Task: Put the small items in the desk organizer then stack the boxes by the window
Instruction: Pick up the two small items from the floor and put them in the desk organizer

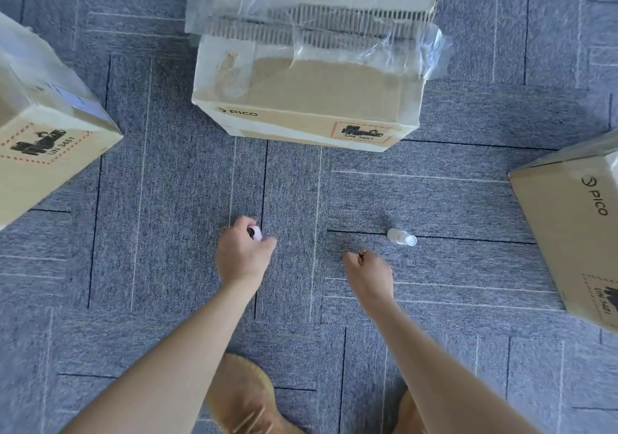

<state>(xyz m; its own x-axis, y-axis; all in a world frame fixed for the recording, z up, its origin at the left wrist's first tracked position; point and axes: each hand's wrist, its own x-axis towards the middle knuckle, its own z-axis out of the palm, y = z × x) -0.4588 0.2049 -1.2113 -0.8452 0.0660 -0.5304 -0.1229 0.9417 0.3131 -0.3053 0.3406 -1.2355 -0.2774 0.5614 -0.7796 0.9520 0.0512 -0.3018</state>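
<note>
Carpet [167,199] of grey-blue tiles is seen from above, with both bare arms reaching down toward it. The left hand [242,254] is curled around a small pale pink item [256,233] with a dark end; only its tip shows between the thumb and the knuckles, and what it is cannot be told. The right hand [369,274] is closed as well, and a small gold-coloured item [362,253] is pinched at its fingertips, too small to be identified. A small clear bottle [401,237] with a white cap is lying on its side on the carpet, just beyond the right hand and apart from it, not touched by either hand.

Three cardboard boxes are set around the hands. The middle box [301,99], printed PICO and UN 3481, is placed straight ahead, its top covered in torn tape and loose clear film. The left box [50,132] is seen at the left edge, with the same red-dashed label on its near face. The right box [575,233] is cut off by the right edge and also marked PICO. All three are well apart from one another. Tan shoes [240,397] are visible at the bottom, between the forearms.
</note>
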